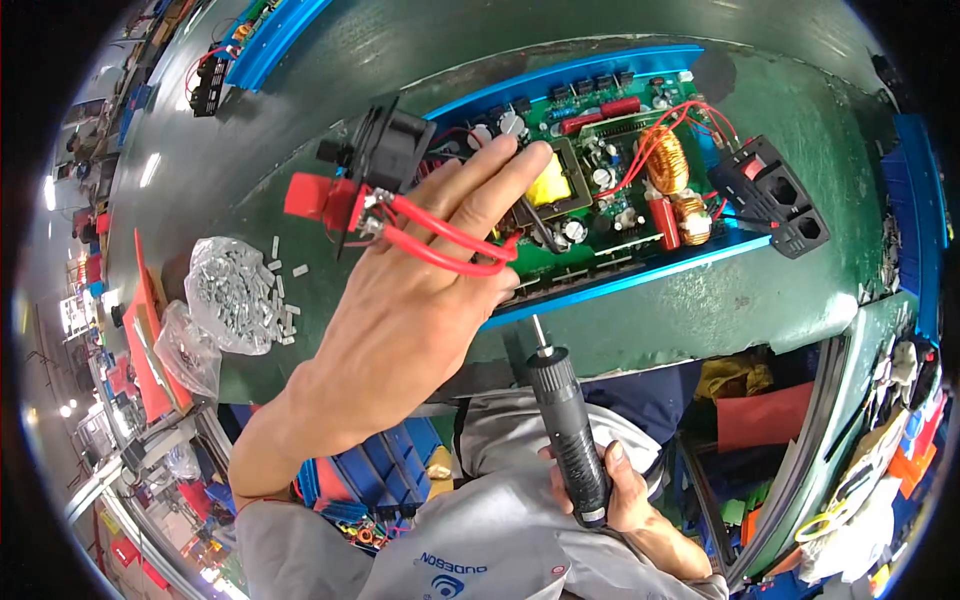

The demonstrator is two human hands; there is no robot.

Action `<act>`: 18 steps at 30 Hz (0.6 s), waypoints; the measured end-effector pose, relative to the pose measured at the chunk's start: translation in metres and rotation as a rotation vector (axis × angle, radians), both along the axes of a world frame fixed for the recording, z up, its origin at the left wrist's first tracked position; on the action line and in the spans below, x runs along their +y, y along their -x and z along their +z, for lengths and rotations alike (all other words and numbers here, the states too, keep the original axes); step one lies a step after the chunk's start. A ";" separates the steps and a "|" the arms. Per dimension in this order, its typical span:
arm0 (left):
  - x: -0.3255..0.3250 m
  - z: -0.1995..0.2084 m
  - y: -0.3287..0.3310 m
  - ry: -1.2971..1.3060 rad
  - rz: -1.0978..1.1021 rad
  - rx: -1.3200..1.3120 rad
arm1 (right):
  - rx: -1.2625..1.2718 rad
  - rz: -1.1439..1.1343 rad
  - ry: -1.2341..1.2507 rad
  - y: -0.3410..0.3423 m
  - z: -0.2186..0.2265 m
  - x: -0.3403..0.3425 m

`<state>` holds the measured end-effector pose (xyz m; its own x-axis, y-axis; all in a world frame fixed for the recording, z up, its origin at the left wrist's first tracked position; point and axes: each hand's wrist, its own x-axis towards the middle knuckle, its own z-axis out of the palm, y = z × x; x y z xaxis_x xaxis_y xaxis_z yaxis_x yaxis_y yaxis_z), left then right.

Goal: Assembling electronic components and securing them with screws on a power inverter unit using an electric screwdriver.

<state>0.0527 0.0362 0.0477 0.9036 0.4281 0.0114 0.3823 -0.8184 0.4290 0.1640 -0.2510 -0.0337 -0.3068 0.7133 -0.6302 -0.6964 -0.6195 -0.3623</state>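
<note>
My left hand reaches over the left end of a green circuit board in a blue metal housing. Its fingers are stretched out, the tips beside a yellow-wrapped transformer. Two thick red wires pass over its back, from a black end panel with a fan and a red terminal. Nearer my body, my right hand grips a black electric screwdriver, its bit pointing up toward the housing's near edge. A black socket panel hangs on wires at the board's right end.
Left on the green bench lies a clear bag of small silvery pieces, some spilled out. Another blue housing stands at the far left. Below the bench edge sit a blue bin and an open compartment with a red sheet.
</note>
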 end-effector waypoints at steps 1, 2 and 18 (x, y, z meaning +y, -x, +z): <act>-0.002 0.001 0.001 0.016 0.007 0.014 | -0.002 0.001 -0.004 0.000 -0.001 -0.001; -0.004 0.004 0.001 0.012 0.008 0.012 | -0.018 0.014 -0.030 0.000 -0.003 -0.002; -0.029 0.001 0.024 -0.052 0.013 0.023 | -0.029 -0.006 -0.066 0.002 0.000 0.010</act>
